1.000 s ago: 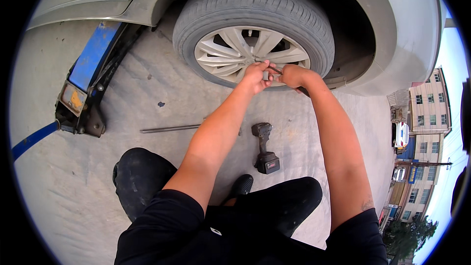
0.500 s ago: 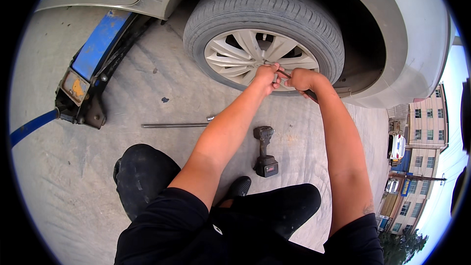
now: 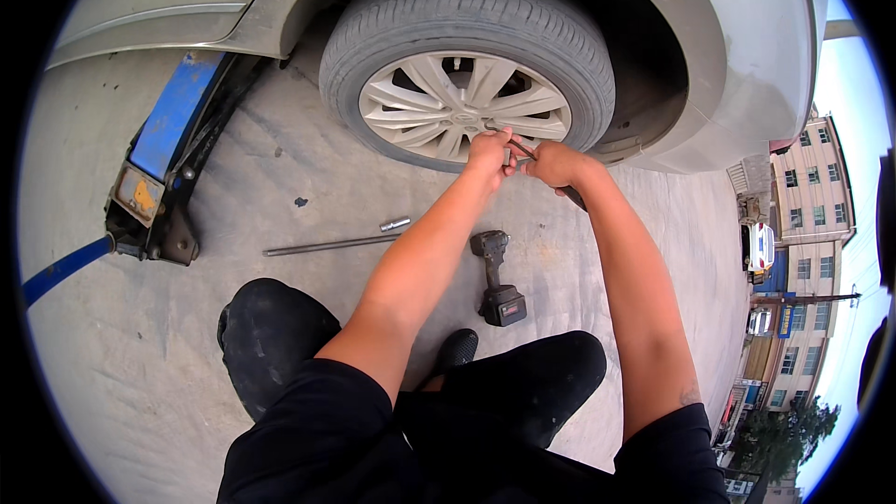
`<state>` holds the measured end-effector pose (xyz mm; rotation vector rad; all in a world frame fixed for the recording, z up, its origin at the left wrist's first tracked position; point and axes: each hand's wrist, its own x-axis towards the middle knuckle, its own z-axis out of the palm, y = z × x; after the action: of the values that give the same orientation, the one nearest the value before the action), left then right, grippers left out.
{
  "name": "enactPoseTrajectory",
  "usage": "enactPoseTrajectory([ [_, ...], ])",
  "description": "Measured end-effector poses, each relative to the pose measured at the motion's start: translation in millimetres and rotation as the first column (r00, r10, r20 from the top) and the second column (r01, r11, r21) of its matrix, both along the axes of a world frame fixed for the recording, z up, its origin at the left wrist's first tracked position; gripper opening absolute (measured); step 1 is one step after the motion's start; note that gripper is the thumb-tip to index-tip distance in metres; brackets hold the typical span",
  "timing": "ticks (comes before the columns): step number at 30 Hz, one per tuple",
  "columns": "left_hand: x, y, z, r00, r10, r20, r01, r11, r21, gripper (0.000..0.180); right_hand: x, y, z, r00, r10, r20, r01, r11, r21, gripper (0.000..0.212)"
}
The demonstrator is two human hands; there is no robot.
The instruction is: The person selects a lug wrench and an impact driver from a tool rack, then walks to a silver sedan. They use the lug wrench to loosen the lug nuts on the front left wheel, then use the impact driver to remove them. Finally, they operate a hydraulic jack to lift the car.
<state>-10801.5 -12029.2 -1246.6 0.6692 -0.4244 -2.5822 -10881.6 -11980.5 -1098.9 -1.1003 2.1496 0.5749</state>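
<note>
A: Compared with the earlier head view, the wheel [image 3: 464, 109] is now seen nearer the upper centre of the frame, and both hands have been carried with it, kept together at the hub.

B: What is held?

A: A thin dark metal tool [image 3: 523, 149] is gripped by both hands just below the hub. The left hand [image 3: 488, 149] is closed on its end towards the wheel, fingers curled tight. The right hand [image 3: 553, 165] is closed round the shaft just beside it, and the rest of the tool is seen running out past the wrist, down and to the right.

B: How is it judged to handle?

A: It is judged stiff and fairly light, steel, possibly slippery if greasy. A hold near the working end is best kept for aim, with a second hold farther back for leverage.

B: And round about?

A: On the concrete floor [image 3: 653, 252], a cordless impact wrench [image 3: 497, 280] is stood at centre frame, a long rod [image 3: 327, 245] and a small socket [image 3: 395, 223] are laid left of it, and a blue floor jack [image 3: 168, 149] is set under the car body [image 3: 747, 65] at the upper left.
</note>
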Motion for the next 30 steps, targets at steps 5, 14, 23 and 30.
enactPoseTrajectory([
  [5,18,-36,-21,0.998,0.007,0.058,-0.009,0.999,0.038,0.028,11,5,19,0.947,-0.200,0.250,0.224,0.972,-0.072,0.034],
  [14,9,-36,-12,0.999,-0.022,-0.030,0.024,0.998,0.057,0.030,14,13,41,0.969,-0.207,0.133,0.236,0.935,-0.265,0.048],
  [23,1,-46,-2,1.000,0.007,-0.023,-0.006,0.997,0.080,0.031,6,-19,61,0.992,-0.124,0.031,0.127,0.945,-0.302,0.042],
  [30,3,-46,-16,0.998,-0.034,-0.046,0.034,0.999,-0.005,0.031,28,4,44,0.981,-0.177,0.080,0.194,0.913,-0.359,0.033],
])
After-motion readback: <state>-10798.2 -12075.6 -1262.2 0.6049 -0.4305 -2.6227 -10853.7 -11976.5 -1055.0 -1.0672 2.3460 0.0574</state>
